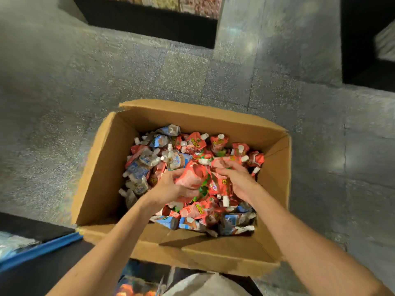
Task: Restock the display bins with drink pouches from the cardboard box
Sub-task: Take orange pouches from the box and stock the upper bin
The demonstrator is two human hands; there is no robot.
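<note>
An open cardboard box (102, 167) stands on the floor, filled with red drink pouches (196, 144) and blue-and-white drink pouches (139, 167), all with white caps. Both my hands are down inside the box over the red pile. My left hand (168, 186) curls around a bunch of red pouches (192, 176) from the left. My right hand (235, 178) presses on the same bunch from the right, fingers closed over it. The pouches under my palms are hidden.
The floor (277, 71) is grey speckled tile. A black display unit with packaged goods (149, 20) stands at the top, another dark unit (367, 50) at the upper right. A blue-edged bin (38, 251) sits at the lower left.
</note>
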